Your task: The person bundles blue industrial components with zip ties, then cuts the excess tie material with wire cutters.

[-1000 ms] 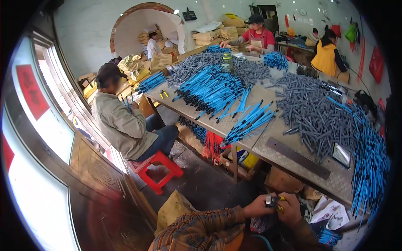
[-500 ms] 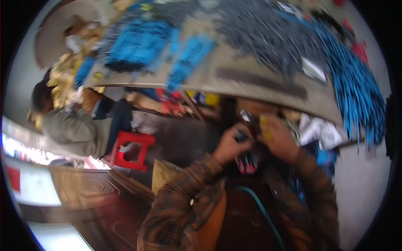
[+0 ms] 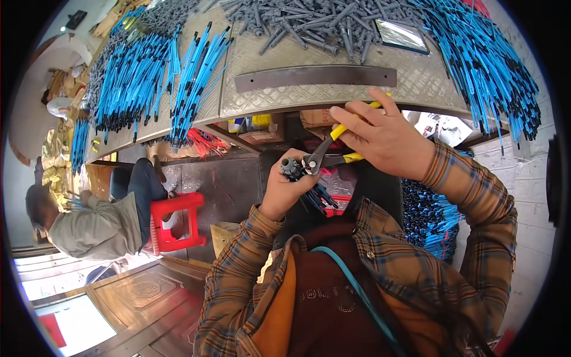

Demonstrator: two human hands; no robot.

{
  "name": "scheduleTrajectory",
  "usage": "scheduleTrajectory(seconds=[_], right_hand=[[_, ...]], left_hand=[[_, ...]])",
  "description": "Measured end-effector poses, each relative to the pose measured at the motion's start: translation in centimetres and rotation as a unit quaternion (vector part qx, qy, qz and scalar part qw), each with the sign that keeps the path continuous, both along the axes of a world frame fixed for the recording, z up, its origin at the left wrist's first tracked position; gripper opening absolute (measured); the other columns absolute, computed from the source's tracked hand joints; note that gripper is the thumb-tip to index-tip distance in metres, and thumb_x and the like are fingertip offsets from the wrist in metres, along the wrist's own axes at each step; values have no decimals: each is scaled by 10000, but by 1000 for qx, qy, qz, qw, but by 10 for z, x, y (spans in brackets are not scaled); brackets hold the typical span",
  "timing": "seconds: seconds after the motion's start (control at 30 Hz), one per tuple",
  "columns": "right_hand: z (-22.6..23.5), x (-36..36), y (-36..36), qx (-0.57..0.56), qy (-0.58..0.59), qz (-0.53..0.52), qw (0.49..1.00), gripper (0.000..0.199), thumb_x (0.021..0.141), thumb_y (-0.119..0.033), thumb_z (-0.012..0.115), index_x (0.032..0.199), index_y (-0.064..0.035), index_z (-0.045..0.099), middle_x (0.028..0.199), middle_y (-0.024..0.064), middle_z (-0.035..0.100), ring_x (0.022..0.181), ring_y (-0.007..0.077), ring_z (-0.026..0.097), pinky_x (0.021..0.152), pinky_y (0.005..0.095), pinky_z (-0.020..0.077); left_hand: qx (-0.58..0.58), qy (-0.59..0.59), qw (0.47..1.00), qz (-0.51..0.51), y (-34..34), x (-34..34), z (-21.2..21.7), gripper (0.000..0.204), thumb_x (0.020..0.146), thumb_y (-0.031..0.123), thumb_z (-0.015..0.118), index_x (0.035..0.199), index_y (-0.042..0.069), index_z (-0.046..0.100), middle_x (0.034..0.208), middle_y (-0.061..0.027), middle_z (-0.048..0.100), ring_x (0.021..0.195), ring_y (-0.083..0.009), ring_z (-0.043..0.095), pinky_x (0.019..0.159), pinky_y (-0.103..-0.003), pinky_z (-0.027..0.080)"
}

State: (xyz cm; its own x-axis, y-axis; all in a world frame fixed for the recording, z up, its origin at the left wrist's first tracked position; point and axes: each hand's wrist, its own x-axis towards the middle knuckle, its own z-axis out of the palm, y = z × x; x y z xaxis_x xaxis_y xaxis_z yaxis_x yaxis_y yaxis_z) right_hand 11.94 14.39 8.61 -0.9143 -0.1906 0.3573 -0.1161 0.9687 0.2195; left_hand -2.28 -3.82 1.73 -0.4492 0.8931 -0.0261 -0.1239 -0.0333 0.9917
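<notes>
The left hand (image 3: 284, 190) is closed in a fist around a small bundle of dark grey rods (image 3: 292, 168), their ends standing just above the curled fingers (image 3: 295, 185), in front of the chest and below the edge of the table (image 3: 333, 95). The right hand (image 3: 383, 140) is wrapped around the yellow handles of a pair of pliers (image 3: 324, 152), fingers clamped on the grips, and the dark nose of the tool meets the top of the bundle. Whether the nose is biting one rod end or only touching it cannot be told from here.

To do this step well, the bundle is best kept steady and upright in the fist, so that only one rod end meets the tool. The pliers probably work best square to the rod, with an even squeeze rather than a twist, since a slanted bite could slip onto a neighbouring rod or toward the left thumb close beside the nose.

On the table above lie heaps of grey rods (image 3: 309, 24), rows of blue-and-black rods (image 3: 476, 65) and a flat dark metal bar (image 3: 315, 77). To the left another person (image 3: 89, 223) sits beside a red stool (image 3: 178, 223).
</notes>
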Motion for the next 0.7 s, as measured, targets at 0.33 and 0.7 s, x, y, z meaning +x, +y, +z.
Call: scheduleTrajectory(seconds=[0.33, 0.7], right_hand=[[-2, 12, 15, 20, -69, 6, 997, 193, 721, -174, 576, 891, -94, 623, 1105, 17, 491, 927, 189, 469, 770, 356, 365], [-114, 113, 45, -873, -449, 106, 162, 361, 882, -361, 534, 1025, -31, 506, 632, 81, 577, 516, 165, 580, 466, 285, 473]], left_hand=[[-3, -3, 999, -34, 11, 4, -4, 201, 712, 13, 668, 875, 49, 556, 821, 23, 531, 747, -60, 487, 686, -219, 412], [-2, 51, 990, -132, 80, 47, -24, 539, 601, 349, 797, 932, 5, 546, 835, -46, 562, 790, -134, 530, 737, -272, 434]])
